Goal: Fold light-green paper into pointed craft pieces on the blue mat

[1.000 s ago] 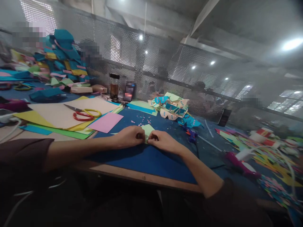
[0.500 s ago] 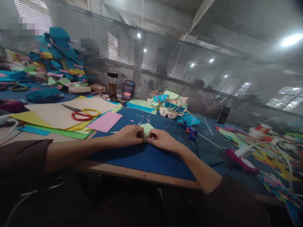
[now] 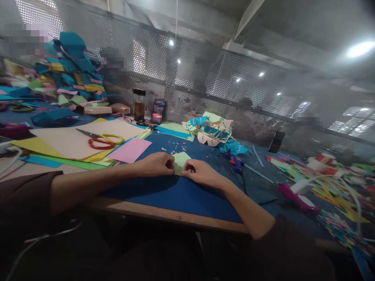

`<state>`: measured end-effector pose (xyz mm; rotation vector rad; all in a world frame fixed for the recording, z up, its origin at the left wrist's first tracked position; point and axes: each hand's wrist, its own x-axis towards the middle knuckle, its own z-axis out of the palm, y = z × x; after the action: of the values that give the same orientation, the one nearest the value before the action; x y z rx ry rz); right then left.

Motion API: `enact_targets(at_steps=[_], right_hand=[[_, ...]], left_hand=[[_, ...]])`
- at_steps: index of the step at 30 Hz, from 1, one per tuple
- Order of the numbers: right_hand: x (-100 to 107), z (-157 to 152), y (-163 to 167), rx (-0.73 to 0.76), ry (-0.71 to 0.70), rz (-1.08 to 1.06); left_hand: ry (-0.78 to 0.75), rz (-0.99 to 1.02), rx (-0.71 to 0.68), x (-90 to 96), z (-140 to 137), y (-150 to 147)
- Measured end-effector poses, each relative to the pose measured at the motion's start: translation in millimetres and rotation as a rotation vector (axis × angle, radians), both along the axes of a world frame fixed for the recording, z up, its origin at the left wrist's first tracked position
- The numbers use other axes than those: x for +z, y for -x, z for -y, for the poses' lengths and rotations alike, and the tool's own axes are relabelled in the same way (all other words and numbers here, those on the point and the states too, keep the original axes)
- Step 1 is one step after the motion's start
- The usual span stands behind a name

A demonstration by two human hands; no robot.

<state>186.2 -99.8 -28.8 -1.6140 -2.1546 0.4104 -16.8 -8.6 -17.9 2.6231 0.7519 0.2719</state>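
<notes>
A light green piece of paper [image 3: 180,159] lies between my hands near the front of the blue table. My left hand [image 3: 159,164] has its fingers curled closed on the paper's left edge. On the right edge, my right hand [image 3: 199,171] pinches the paper near its lower corner. The fingertips partly hide the paper's sides. Left of my left hand is a pink paper sheet [image 3: 130,150]. Tiny paper bits [image 3: 175,147] are scattered just behind the green paper.
Red-and-yellow-handled scissors [image 3: 102,141] rest on stacked coloured sheets [image 3: 70,136] at left. Behind my hands stands a pile of dotted paper shapes [image 3: 212,130]. A glue gun [image 3: 236,164] with its cord, a purple-and-white power strip [image 3: 299,200] and paper strips [image 3: 336,195] lie at right.
My left hand has shifted slightly left, away from my right hand, so more of the green paper shows between them. My right hand has barely moved.
</notes>
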Motion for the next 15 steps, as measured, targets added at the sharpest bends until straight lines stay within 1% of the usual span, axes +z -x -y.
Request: enact_targets(at_steps=[15], right_hand=[[0.4,1.1,0.4,0.006,0.003,-0.021]], left_hand=[[0.005,-0.088,-0.035,10.2,-8.2,8.9]])
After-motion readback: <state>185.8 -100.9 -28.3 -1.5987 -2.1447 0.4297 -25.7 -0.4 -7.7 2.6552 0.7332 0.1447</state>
